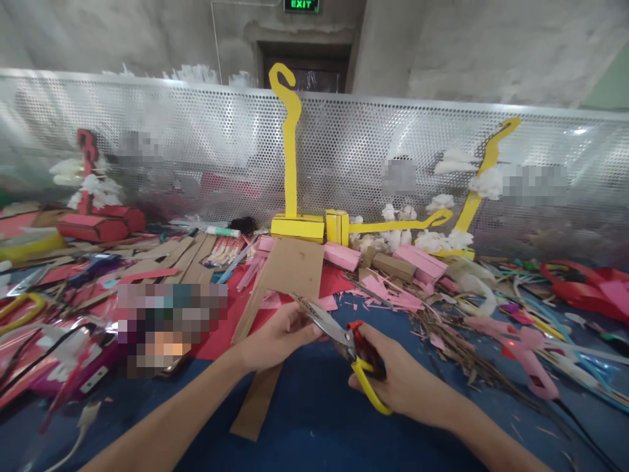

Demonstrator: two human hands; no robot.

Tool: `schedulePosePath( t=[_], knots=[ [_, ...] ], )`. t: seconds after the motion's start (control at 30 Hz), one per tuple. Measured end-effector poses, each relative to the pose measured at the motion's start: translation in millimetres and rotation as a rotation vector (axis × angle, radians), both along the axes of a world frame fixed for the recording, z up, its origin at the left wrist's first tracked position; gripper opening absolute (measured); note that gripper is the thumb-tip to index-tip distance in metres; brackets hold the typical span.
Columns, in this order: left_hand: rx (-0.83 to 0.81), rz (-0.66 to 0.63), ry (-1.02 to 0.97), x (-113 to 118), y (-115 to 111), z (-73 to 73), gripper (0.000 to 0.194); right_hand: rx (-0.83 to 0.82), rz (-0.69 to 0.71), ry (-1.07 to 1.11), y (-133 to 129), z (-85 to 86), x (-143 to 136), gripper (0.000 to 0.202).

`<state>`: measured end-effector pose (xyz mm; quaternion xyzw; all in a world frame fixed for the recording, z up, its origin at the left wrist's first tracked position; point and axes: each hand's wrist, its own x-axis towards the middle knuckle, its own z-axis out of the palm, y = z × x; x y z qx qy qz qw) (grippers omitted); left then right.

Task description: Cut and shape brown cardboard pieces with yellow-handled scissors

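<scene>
My right hand (pixel 398 373) is closed around the scissors (pixel 361 373), which have red and yellow handles. Their blades point up and left, to the fingertips of my left hand (pixel 278 337). Those fingers are curled in a pinch close beside the blades; what they hold is hidden. A narrow cardboard strip (pixel 254 406) passes under my left wrist on the blue table. Just beyond lies a wider cardboard piece (pixel 295 269) on red paper (pixel 223 328).
Yellow hook-topped paper shapes (pixel 291 151) stand along a perforated metal screen (pixel 196 144). A pink glue gun (pixel 531 360) with a lit red light lies at right, near pink paper scraps (pixel 388 292). A red paper model (pixel 93 226) and a white cable (pixel 88 419) are at left.
</scene>
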<state>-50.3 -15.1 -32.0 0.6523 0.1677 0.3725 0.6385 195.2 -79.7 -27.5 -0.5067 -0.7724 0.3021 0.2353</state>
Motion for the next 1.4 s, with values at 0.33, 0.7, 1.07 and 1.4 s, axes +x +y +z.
schedulePosePath(
  t=[0.33,0.7,1.07,1.4],
  knots=[
    [0.014,-0.005,0.009,-1.6,1.4,-1.8,0.022,-0.04,-0.011,-0.026,6.2,-5.8,7.9,0.026],
    [-0.008,0.039,-0.006,-2.0,4.0,-8.7,0.026,0.065,-0.141,0.007,15.9,-17.4,6.8,0.033],
    [-0.15,0.387,-0.08,1.7,10.9,-5.5,0.035,0.243,-0.199,0.044,15.0,-22.5,15.7,0.04],
    [-0.242,0.492,-0.134,3.1,11.6,1.1,0.04,0.181,-0.232,-0.001,18.7,-18.3,9.0,0.029]
  ],
)
